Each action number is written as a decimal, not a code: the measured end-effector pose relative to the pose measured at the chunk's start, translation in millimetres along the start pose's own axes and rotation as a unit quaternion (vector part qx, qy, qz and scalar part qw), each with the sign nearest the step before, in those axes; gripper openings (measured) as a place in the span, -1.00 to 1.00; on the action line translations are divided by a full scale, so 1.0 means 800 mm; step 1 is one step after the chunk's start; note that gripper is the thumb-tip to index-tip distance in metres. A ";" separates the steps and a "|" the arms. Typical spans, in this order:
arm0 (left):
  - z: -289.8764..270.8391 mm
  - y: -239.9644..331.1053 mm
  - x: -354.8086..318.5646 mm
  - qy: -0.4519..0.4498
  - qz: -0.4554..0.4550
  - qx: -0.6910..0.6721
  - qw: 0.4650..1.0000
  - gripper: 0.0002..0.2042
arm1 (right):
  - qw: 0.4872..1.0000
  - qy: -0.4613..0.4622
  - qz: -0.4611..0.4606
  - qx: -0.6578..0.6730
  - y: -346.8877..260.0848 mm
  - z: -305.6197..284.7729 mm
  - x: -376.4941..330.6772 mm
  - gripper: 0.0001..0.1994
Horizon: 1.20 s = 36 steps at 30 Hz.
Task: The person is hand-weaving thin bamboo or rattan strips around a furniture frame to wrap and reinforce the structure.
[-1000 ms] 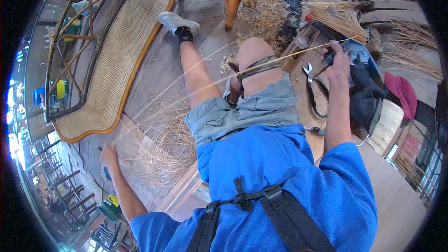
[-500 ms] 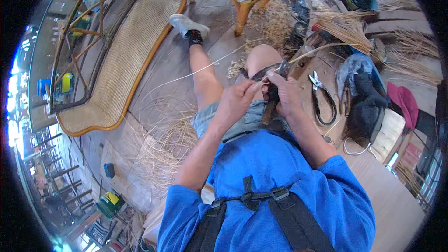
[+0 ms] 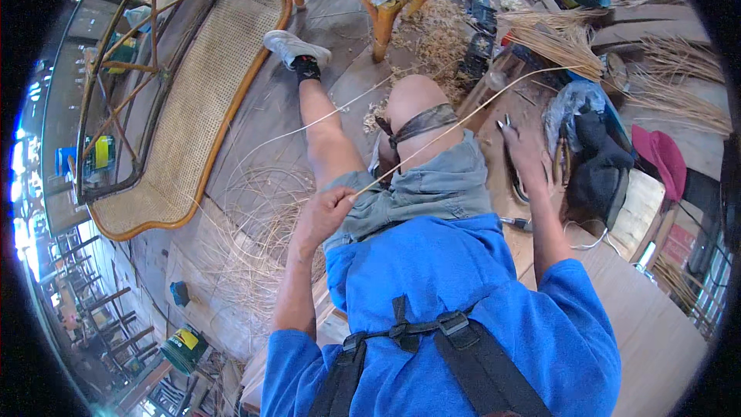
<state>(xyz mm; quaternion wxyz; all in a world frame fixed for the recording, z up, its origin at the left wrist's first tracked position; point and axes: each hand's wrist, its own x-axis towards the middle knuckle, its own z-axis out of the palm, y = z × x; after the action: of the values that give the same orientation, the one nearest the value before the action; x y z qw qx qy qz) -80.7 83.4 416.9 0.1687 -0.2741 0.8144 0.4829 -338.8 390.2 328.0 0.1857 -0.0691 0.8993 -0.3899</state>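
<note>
Gripping a thin cane strand (image 3: 432, 143) in a closed left hand (image 3: 323, 215), a person in a blue shirt (image 3: 455, 301) sits among weaving material on a wooden floor (image 3: 266, 120). The strand runs taut from the fist, up and to the right across the grey shorts (image 3: 432, 185) and the raised right knee (image 3: 413, 100), toward a bundle of straw-coloured reeds (image 3: 556, 38). A dark strap (image 3: 421, 123) is bound around that knee.

The right hand (image 3: 521, 147) rests palm down on a board at the person's right, fingers spread and closed on nothing, just beside a pair of pliers (image 3: 513, 181) whose handles show partly under the wrist. Whether the fingers touch the pliers cannot be told. Next to the hand lies a dark bag (image 3: 594, 162), with a pink cap (image 3: 660, 158) beyond it.

The left leg stretches forward, ending in a black sock and grey shoe (image 3: 293, 48) near the leg of an orange rattan chair frame (image 3: 386, 0). A woven cane bench seat (image 3: 185, 100) with a curved frame lies to the left. Loose coils of cane (image 3: 255, 224) spread over the floor just left of the left hand, and pale shavings (image 3: 440, 31) are heaped beyond the knee. Black harness straps (image 3: 401, 340) cross the shirt.
</note>
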 end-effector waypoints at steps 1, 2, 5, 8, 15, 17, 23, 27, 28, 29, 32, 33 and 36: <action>-0.001 -0.013 -0.004 -0.004 0.002 0.001 1.000 -0.73 | 0.984 0.046 -0.068 -0.155 0.027 0.007 -0.003 -0.68; -0.002 -0.029 -0.009 -0.024 0.016 0.041 0.999 -0.72 | 0.985 0.047 -0.065 -0.155 0.032 0.009 -0.013 -0.68; -0.002 -0.017 -0.006 0.018 0.105 0.111 0.988 -0.70 | 0.979 -0.060 -0.049 -0.188 0.025 0.008 -0.052 -0.66; -0.010 0.068 0.022 0.075 0.188 0.087 0.975 -0.68 | 0.981 0.093 -0.111 -0.130 0.012 -0.012 -0.066 -0.72; 0.111 0.238 0.187 0.067 0.351 0.124 0.926 -0.67 | 0.903 0.088 -0.094 -0.410 0.039 -0.003 -0.046 -0.40; 0.145 0.262 0.212 0.073 0.328 0.051 0.940 -0.66 | 0.916 0.073 -0.069 -0.387 0.035 -0.005 -0.044 -0.34; 0.140 0.237 0.221 0.004 0.277 -0.012 0.961 -0.72 | 0.926 0.011 -0.032 -0.375 0.032 -0.017 -0.026 -0.42; 0.114 0.188 0.198 -0.006 0.264 -0.075 0.962 -0.73 | 0.920 -0.020 -0.011 -0.392 0.021 -0.028 -0.024 -0.48; 0.109 0.184 0.190 -0.014 0.237 -0.084 0.968 -0.74 | 0.926 0.013 -0.025 -0.376 0.038 -0.028 -0.023 -0.51; 0.104 0.182 0.186 -0.023 0.211 -0.094 0.973 -0.74 | 0.931 0.046 -0.038 -0.361 0.055 -0.026 -0.023 -0.54; 0.093 0.179 0.178 -0.143 0.089 -0.126 0.978 -0.77 | 0.981 0.012 0.020 -0.193 0.060 -0.028 -0.026 -0.69; 0.092 0.176 0.175 -0.143 0.089 -0.126 0.978 -0.77 | 0.992 -0.054 0.109 -0.035 0.063 -0.029 -0.024 -0.73; 0.094 0.171 0.165 -0.128 0.084 -0.129 0.980 -0.79 | 0.957 -0.002 0.163 0.240 0.008 -0.036 -0.036 -0.84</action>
<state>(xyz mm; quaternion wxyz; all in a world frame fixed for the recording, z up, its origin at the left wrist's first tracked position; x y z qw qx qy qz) -268.1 164.6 404.4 0.1933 -0.1600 0.7373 0.6272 -323.5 422.2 349.5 0.2593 0.1243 0.7781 -0.5584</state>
